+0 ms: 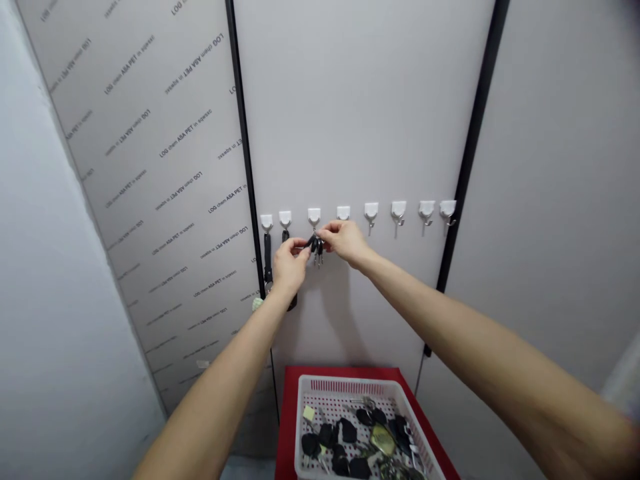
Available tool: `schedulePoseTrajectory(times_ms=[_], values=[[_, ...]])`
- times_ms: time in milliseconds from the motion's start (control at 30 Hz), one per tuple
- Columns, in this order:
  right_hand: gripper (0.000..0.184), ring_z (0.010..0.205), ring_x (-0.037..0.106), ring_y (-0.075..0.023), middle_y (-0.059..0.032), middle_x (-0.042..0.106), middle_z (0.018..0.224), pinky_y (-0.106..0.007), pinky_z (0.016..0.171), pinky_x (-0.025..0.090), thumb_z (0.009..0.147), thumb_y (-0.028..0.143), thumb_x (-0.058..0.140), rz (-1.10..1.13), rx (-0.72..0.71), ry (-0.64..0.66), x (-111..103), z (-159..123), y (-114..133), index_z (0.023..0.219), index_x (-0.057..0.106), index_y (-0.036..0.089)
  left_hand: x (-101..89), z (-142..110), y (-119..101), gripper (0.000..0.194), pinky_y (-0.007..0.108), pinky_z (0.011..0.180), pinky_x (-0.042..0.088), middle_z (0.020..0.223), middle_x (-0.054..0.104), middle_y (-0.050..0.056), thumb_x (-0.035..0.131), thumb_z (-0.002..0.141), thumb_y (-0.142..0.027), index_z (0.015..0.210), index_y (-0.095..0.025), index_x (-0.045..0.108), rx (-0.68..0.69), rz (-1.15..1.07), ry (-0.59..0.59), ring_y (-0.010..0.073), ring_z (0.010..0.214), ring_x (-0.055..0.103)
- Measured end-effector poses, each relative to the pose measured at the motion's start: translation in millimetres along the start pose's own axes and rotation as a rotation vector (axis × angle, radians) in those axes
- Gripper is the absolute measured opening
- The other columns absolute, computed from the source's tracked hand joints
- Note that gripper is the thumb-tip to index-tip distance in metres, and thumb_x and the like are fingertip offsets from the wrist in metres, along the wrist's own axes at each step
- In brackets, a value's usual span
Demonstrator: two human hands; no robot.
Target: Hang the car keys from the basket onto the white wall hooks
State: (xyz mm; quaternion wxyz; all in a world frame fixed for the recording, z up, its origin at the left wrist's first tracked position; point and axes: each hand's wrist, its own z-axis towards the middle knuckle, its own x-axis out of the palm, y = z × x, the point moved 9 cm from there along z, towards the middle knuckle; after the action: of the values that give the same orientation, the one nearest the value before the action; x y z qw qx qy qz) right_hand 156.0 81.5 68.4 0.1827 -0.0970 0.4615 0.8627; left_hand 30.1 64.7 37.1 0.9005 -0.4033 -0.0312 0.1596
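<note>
A bunch of keys point(319, 248) with dark heads hangs just under the third white hook point(314, 215) from the left. My left hand point(291, 265) pinches a black piece of the bunch from the left side. From the right, my right hand point(347, 241) closes thumb and fingers at the top of the same bunch, near the hook. Whether the key ring sits on the hook's metal tip is too small to tell. A black strap point(268, 257) hangs from the first hook, and another dark item hangs from the second, partly behind my left hand.
More white hooks point(399, 209) run rightward along the grey panel point(370, 120), with dark vertical strips point(473, 147) beside it. Below, a white perforated basket point(350, 385) holds several keys and dark fobs, standing on a red surface point(290, 400).
</note>
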Motion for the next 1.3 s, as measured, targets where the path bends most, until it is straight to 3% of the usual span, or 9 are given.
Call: schedulePoseTrajectory(times_ms=[300, 500, 633, 733, 800, 967, 1033, 1133, 1300], values=[[0.014, 0.041, 0.047, -0.0069, 0.0002, 0.051, 0.043, -0.019, 0.047, 0.04, 0.062, 0.02, 0.046, -0.181, -0.005, -0.153, -0.5, 26.9, -6.5, 0.06, 0.057, 0.012, 0.5, 24.3, 14.0, 0.016, 0.022, 0.061, 0.039, 0.067, 0.058, 0.003, 0.049, 0.058, -0.013, 0.072, -0.011, 0.056, -0.127, 0.053, -0.04, 0.0091, 0.059, 0.05], [0.016, 0.049, 0.051, -0.0093, -0.0008, 0.052, 0.044, -0.022, 0.055, 0.04, 0.063, 0.017, 0.042, -0.334, -0.053, -0.134, 3.2, 26.3, -6.4, 0.061, 0.058, 0.011, 10.8, 17.2, 21.1, 0.019, 0.023, 0.063, 0.04, 0.071, 0.059, 0.004, 0.047, 0.059, -0.009, 0.076, -0.011, 0.056, -0.15, 0.124, 0.042, 0.01, 0.062, 0.051], [0.019, 0.058, 0.051, -0.0091, -0.0018, 0.056, 0.057, -0.022, 0.061, 0.039, 0.063, 0.013, 0.041, -0.351, -0.116, -0.166, -5.0, 13.6, -0.1, 0.072, 0.057, 0.011, 14.7, 2.8, 21.5, 0.025, 0.023, 0.066, 0.039, 0.078, 0.058, 0.005, 0.046, 0.059, -0.008, 0.083, -0.011, 0.054, -0.111, 0.19, 0.112, 0.0105, 0.068, 0.052], [0.022, 0.06, 0.051, -0.0082, -0.0022, 0.057, 0.067, -0.022, 0.062, 0.038, 0.064, 0.016, 0.039, -0.346, -0.193, -0.155, -8.5, -12.6, -4.3, 0.079, 0.056, 0.011, 11.1, -21.8, 33.9, 0.028, 0.024, 0.066, 0.039, 0.081, 0.057, 0.005, 0.047, 0.06, -0.011, 0.088, -0.012, 0.052, -0.103, 0.241, 0.138, 0.0103, 0.068, 0.051], [0.022, 0.06, 0.05, -0.0079, -0.0021, 0.057, 0.069, -0.021, 0.061, 0.037, 0.065, 0.017, 0.039, -0.359, -0.216, -0.024, 2.6, -41.1, -23.7, 0.079, 0.056, 0.012, 10.6, -48.7, 52.4, 0.028, 0.024, 0.067, 0.039, 0.083, 0.056, 0.004, 0.047, 0.061, -0.013, 0.088, -0.013, 0.051, -0.113, 0.273, 0.195, 0.0099, 0.069, 0.051], [0.02, 0.053, 0.049, -0.0094, -0.0032, 0.059, 0.062, -0.02, 0.053, 0.036, 0.063, 0.015, 0.041, -0.499, -0.049, 0.652, 65.5, -158.1, -130.0, 0.071, 0.059, 0.013, 27.8, -149.2, 121.2, 0.024, 0.023, 0.069, 0.038, 0.083, 0.057, 0.005, 0.045, 0.061, -0.013, 0.084, -0.014, 0.053, -0.21, 0.479, 0.624, 0.0114, 0.072, 0.05], [0.02, 0.056, 0.05, -0.0113, -0.004, 0.059, 0.065, -0.02, 0.053, 0.035, 0.06, 0.017, 0.044, -0.551, -0.014, 0.821, 82.0, -202.5, -164.5, 0.073, 0.059, 0.014, 34.4, -186.3, 139.6, 0.025, 0.024, 0.07, 0.037, 0.085, 0.057, 0.005, 0.045, 0.061, -0.014, 0.084, -0.015, 0.053, -0.209, 0.581, 0.797, 0.0132, 0.076, 0.05], [0.028, 0.07, 0.05, -0.0164, -0.0069, 0.058, 0.078, -0.025, 0.062, 0.036, 0.056, 0.025, 0.051, -0.639, -0.06, 0.886, 96.5, -237.5, -187.9, 0.082, 0.057, 0.015, 44.9, -224.1, 147.5, 0.027, 0.029, 0.074, 0.034, 0.089, 0.056, 0.006, 0.046, 0.059, -0.016, 0.085, -0.017, 0.053, -0.114, 0.729, 0.997, 0.0172, 0.083, 0.048], [0.024, 0.075, 0.048, -0.0175, -0.0068, 0.054, 0.079, -0.029, 0.067, 0.033, 0.059, 0.025, 0.048, -0.742, -0.03, 0.812, 102.4, -243.1, -197.4, 0.08, 0.057, 0.019, 60.5, -250.6, 140.1, 0.025, 0.041, 0.085, 0.02, 0.083, 0.057, 0.007, 0.048, 0.058, -0.019, 0.082, -0.017, 0.053, 0.066, 0.908, 1.144, 0.0202, 0.083, 0.048]])
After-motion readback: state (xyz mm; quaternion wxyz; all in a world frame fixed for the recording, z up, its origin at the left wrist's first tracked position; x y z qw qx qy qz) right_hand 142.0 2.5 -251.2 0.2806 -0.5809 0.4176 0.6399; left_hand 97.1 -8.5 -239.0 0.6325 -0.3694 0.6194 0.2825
